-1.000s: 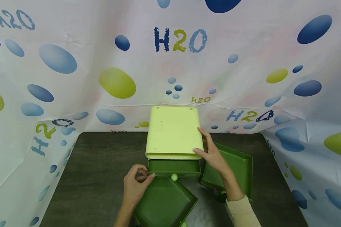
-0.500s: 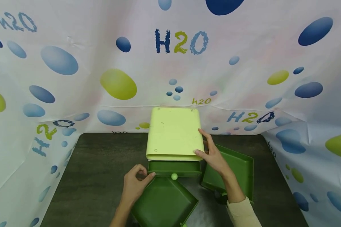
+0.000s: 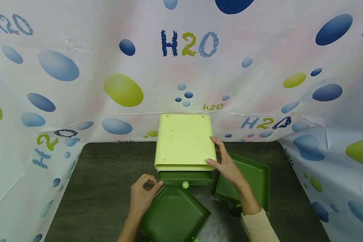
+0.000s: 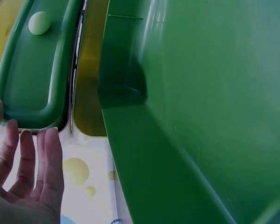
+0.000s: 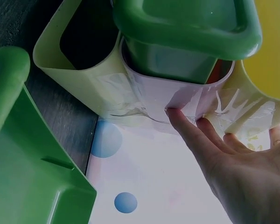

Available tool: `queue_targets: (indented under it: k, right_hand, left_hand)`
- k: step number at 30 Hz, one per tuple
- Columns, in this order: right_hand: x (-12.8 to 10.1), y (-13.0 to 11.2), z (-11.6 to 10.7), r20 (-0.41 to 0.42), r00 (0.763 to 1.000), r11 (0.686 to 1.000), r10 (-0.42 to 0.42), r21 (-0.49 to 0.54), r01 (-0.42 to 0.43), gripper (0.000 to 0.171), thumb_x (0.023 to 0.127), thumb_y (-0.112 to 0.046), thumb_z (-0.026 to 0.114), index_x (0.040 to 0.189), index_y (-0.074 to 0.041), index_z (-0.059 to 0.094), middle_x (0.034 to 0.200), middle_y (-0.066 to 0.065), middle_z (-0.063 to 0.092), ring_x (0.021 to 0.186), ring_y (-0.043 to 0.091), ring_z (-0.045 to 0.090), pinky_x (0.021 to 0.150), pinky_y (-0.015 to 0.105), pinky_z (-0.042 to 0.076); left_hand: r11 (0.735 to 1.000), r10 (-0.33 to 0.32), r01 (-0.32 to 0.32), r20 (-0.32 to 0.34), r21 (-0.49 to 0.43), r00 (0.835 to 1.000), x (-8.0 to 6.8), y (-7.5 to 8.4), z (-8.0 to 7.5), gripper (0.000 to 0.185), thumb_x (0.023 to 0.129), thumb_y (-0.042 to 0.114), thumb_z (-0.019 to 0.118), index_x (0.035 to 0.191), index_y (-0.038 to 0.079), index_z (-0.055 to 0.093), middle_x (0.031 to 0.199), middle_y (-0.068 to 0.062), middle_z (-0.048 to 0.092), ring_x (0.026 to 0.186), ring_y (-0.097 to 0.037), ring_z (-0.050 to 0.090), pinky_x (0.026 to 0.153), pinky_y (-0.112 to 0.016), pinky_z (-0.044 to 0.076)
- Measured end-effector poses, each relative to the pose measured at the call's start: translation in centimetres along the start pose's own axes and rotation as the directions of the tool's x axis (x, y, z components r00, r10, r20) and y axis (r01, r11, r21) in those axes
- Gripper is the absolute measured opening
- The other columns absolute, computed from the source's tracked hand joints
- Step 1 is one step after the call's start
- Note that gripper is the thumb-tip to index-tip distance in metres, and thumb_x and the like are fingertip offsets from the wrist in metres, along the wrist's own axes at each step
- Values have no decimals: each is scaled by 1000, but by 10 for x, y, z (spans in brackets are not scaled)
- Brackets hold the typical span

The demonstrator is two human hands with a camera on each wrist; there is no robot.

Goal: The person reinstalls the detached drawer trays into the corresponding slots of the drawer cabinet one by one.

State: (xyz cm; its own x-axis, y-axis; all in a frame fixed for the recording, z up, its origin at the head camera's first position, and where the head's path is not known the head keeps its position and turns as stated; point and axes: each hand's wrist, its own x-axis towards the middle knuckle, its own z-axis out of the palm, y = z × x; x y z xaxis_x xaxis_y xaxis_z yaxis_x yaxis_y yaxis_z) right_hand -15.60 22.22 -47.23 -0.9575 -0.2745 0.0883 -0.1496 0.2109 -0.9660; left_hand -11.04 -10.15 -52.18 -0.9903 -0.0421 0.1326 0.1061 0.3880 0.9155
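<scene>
the pale yellow-green cabinet stands at the back of the dark table, hard against the printed backdrop, and everything else sits around it. the right hand rests flat against the cabinet's right side near its front corner, fingers straight and spread, gripping nothing; i'd say it is there to steady the shell so it doesn't slide. in the right wrist view the fingertips press on the cabinet's wall, touching it. at the cabinet's front, in its lower slot, a dark green drawer with a small pale knob sits almost fully in, its face just proud of the cabinet's front edge. the left hand is at that drawer's left front corner, wrist low, fingers bent with the thumb close by, the tips touching the corner; whether it pinches the rim or only pushes it i cannot tell. the left wrist view shows the fingers fairly straight just below the drawer's face. two more green drawers lie out on the table: one loose drawer turned cornerwise directly in front of the cabinet, under the left forearm, and a second loose drawer to the cabinet's right, behind the right wrist.
</scene>
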Motion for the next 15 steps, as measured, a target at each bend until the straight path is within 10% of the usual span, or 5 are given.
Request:
queue_targets:
  k: [15]
  right_hand:
    - [0, -2, 2, 15, 1000, 1000, 15, 8, -15, 77, 101, -13, 59, 160, -31, 12, 164, 10, 6, 141, 44, 29, 92, 55, 47]
  left_hand:
    - [999, -2, 2, 5, -40, 1000, 0, -4, -5, 7, 83, 16, 83, 85, 20, 78, 102, 5, 69, 79, -9, 65, 60, -28, 57]
